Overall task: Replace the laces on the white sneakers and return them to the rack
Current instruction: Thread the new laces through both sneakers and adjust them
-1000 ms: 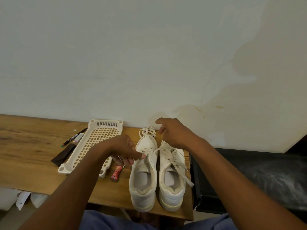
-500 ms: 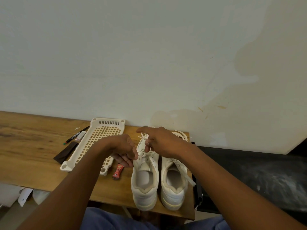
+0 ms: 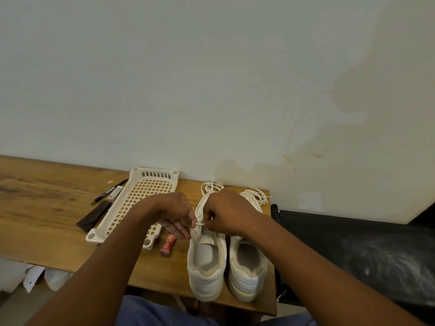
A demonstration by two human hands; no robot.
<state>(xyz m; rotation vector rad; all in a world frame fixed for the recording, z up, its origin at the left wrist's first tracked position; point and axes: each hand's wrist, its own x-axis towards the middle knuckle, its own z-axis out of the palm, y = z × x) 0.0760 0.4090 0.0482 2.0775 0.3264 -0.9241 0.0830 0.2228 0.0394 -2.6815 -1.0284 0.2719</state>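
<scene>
Lace (image 3: pixel 200 224) sits pinched between both hands' fingers – left hand (image 3: pixel 175 216), right hand (image 3: pixel 227 214) – over the left sneaker (image 3: pixel 207 262) on the desk (image 3: pixel 47 220). Half a second ago the hands were further apart – now their fingertips meet.

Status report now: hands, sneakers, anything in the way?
Left hand and right hand both pinch a lace at left sneaker. Right sneaker beside it. Rack alongside, nothing blocking.

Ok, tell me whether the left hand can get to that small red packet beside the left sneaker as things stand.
Probably yes. The red packet lies in the open on the table just below the left hand, nothing covering it. But that hand is pinching a lace end at the left sneaker, so it must let go first.
</scene>
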